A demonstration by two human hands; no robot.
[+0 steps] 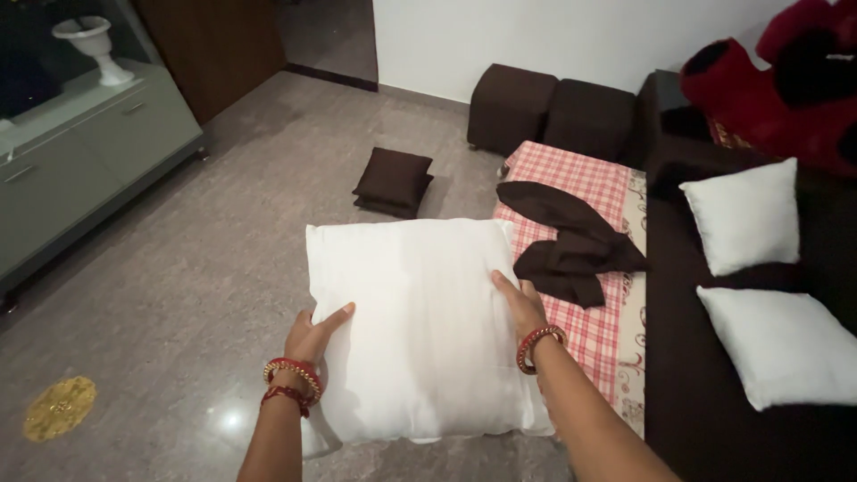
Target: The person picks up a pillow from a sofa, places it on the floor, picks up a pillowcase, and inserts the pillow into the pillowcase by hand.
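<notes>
A large white pillow [415, 321] is held up in front of me above the floor. My left hand [311, 337] grips its left edge, thumb across the front. My right hand [520, 303] presses on its right edge, fingers pointing up. Both wrists wear red and gold bangles. Just right of the pillow lie dark brown cushion covers [571, 241] on a red checked cloth [596, 330].
Two white pillows [745, 214] [784, 346] rest on a dark brown sofa [696, 393]. Two brown cushions [393, 182] are stacked on the grey floor. Two brown pouffes [553, 112] stand by the wall. A grey cabinet [80, 161] with a white vase stands left. A red plush toy [786, 80] sits top right.
</notes>
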